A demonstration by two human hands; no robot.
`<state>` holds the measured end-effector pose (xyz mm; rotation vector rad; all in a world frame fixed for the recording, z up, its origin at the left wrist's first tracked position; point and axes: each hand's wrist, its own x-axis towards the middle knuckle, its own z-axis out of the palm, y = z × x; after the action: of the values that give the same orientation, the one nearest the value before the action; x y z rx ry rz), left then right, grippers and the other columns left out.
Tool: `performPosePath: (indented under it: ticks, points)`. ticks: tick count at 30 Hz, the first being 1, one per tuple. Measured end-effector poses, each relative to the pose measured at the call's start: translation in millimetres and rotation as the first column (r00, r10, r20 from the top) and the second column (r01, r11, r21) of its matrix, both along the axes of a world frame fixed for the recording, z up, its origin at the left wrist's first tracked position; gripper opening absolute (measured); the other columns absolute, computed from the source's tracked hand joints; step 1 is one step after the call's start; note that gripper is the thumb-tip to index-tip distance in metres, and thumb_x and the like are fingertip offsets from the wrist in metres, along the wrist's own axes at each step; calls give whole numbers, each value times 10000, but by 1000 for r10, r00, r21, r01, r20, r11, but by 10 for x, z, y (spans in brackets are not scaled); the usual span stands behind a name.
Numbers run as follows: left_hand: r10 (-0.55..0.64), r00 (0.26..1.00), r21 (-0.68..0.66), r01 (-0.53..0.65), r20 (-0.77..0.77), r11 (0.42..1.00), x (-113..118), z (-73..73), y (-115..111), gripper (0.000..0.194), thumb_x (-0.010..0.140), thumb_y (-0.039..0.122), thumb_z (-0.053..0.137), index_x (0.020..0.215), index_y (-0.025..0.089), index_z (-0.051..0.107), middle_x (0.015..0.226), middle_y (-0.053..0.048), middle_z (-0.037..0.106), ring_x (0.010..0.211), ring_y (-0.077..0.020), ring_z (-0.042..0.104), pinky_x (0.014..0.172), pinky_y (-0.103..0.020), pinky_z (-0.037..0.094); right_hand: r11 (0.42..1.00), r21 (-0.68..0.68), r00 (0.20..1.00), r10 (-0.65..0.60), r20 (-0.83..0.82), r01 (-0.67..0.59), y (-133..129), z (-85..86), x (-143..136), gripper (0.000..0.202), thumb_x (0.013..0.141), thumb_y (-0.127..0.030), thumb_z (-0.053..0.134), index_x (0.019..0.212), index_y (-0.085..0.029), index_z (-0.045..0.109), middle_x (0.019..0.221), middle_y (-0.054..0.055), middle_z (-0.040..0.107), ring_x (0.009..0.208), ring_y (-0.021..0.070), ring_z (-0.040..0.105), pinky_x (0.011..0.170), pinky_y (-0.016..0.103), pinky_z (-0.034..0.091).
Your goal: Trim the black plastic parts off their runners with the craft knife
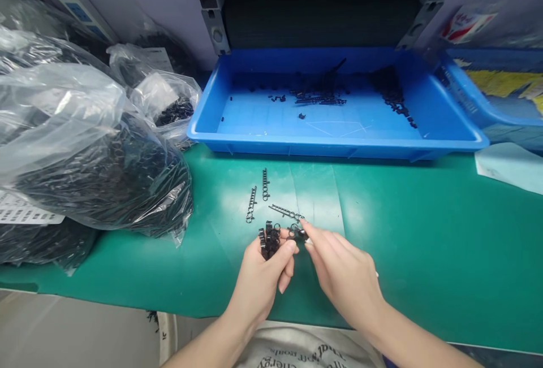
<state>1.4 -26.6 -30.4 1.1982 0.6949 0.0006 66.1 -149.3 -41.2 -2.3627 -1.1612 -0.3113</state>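
Note:
My left hand (269, 269) is closed around a bunch of black plastic ring strips (269, 238), whose small loops stick up between thumb and fingers. Close beside it, the thumb and fingers of my right hand (343, 263) pinch together at a small black ringed piece (297, 232). A bit of white shows between those fingers and another at the hand's outer edge; what it belongs to is mostly hidden. Just beyond the hands, a black ladder-like strip (285, 211) lies slanted on the green mat. Two similar strips, one leaning (251, 204) and one nearly straight (265, 184), lie farther left.
A blue tray (339, 144) with scattered black pieces stands at the back, below a dark belt (322, 6). Clear bags of black parts (106, 176) crowd the left. Another blue bin (509, 122) and a pale sheet (509, 167) are at right. A round white container (167, 334) sits below the table edge.

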Motion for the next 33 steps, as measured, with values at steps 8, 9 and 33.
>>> performPosePath:
  ticks: [8,9,33]
  points:
    - [15,1000,12,-15,2,1000,-61,38,67,191,778,277,562,875,130,488,459,83,460,341,-6,313,415,-166,247,988,-150,988,-56,-143,34,105,17,393,309,902,-290,389,1154,-157,507,999,59,656,786,213,643,533,292,470]
    - [16,1000,8,-16,2,1000,-62,44,71,187,777,270,562,875,130,486,452,87,452,337,-5,309,409,-163,244,978,-206,981,-60,-185,21,131,26,421,305,892,-300,412,1153,-169,502,1023,61,642,807,228,638,549,305,474]
    - [-63,997,201,72,-48,977,-60,43,232,334,597,397,730,748,153,559,571,50,446,508,-57,389,472,-179,311,953,86,620,257,-741,-291,-70,311,427,136,866,-260,465,845,-192,581,800,1,582,725,122,537,638,229,396]
